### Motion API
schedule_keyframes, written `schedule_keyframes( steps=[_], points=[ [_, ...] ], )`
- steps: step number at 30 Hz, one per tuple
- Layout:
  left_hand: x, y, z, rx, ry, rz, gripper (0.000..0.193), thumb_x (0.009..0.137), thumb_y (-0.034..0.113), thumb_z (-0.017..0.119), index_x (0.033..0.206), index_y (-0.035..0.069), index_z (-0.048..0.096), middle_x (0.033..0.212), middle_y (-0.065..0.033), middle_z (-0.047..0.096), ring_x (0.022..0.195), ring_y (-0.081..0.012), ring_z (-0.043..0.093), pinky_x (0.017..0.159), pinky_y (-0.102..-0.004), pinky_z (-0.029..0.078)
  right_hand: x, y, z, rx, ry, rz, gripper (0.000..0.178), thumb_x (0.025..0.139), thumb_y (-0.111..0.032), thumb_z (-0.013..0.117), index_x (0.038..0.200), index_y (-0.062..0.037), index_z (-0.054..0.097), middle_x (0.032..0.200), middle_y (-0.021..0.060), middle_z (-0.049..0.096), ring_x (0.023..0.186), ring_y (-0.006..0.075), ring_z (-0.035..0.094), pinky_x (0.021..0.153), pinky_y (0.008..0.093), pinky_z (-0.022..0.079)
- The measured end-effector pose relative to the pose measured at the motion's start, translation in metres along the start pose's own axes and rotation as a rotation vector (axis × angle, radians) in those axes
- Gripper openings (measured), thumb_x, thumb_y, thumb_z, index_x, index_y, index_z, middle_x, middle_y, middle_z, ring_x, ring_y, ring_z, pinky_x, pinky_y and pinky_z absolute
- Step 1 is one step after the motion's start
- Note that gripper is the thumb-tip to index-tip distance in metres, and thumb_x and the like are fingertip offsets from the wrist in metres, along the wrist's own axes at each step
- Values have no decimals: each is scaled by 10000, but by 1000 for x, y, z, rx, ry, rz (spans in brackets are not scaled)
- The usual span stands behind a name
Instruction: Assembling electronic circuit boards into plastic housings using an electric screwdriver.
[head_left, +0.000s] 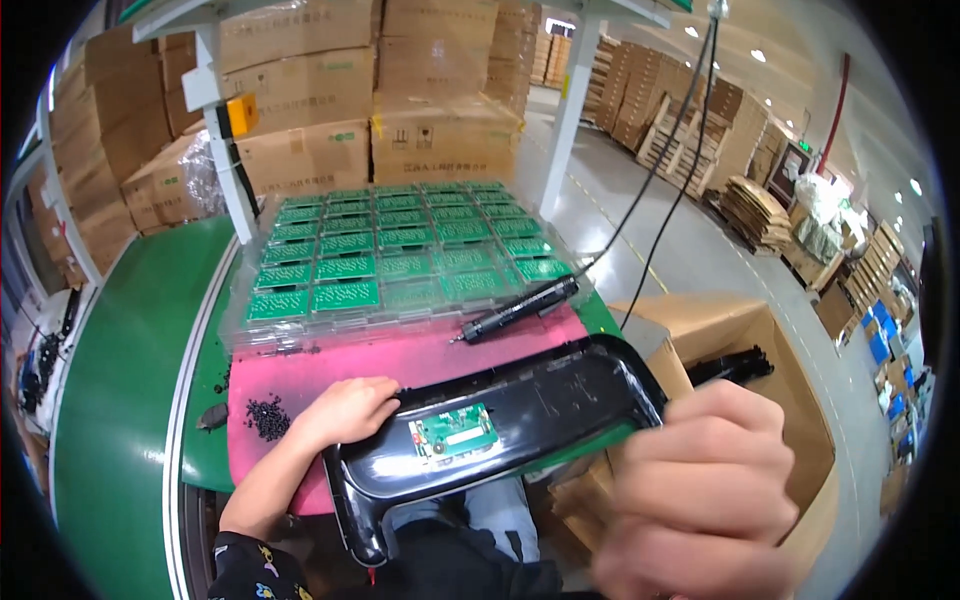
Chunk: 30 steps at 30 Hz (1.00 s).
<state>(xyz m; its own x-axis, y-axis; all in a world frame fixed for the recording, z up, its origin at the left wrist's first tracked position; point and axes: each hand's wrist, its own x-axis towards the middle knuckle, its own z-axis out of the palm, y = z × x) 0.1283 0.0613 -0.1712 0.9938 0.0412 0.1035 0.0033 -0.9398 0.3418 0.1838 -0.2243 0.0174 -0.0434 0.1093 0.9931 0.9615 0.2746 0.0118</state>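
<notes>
My left hand [352,412] grips the upper left edge of a glossy black plastic panel [555,408], its fingers curled over the rim. The panel lies tilted across the near edge of the pink mat [285,368], and a small green circuit board [468,422] sits on its inner face. My right hand [700,490] is raised close to the camera in front of the panel's right end. Its fingers are curled into a fist and slightly blurred; whatever they may hold is hidden. Beyond the panel lies a black electric screwdriver [520,310] with its cable.
A pile of small black screws [267,417] lies on the mat's left. Clear plastic trays [238,325] of green circuit boards stand behind the mat. An open cardboard box [805,425] with black parts stands at right. A green conveyor belt [130,370] runs along the left.
</notes>
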Motion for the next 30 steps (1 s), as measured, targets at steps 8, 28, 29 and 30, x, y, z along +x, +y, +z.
schedule_keyframes(
  steps=[8,28,29,30],
  points=[
    [19,12,-1,106,-26,-80,285,902,286,633,960,13,688,889,-225,686,896,-418,651,781,-514,524,34,-27,-49,-244,-536,-43,126,642,-131,625,696,-35,564,770,88,624,666,160,612,536,273,452],
    [-262,48,-66,-524,1486,-809,356,915,202,669,1185,-25,618,1090,-185,641,964,-279,608,878,-430,488,-184,198,-279,-1045,-282,749,222,839,-35,572,1061,-35,567,861,135,638,824,331,650,733,393,530],
    [-260,29,-56,-535,1453,-810,356,915,202,669,1185,-25,618,1090,-185,641,964,-279,608,878,-430,488,-230,224,-302,-1091,-429,813,310,828,-69,584,1129,-53,510,996,125,616,968,310,629,790,435,538],
    [-271,16,-49,-692,1426,-739,374,895,224,672,1177,-16,621,1076,-176,647,928,-274,613,815,-405,483,-269,234,-320,-1228,-566,896,377,822,-99,604,1178,-53,489,1165,184,556,1109,358,568,857,469,531]
  ],
)
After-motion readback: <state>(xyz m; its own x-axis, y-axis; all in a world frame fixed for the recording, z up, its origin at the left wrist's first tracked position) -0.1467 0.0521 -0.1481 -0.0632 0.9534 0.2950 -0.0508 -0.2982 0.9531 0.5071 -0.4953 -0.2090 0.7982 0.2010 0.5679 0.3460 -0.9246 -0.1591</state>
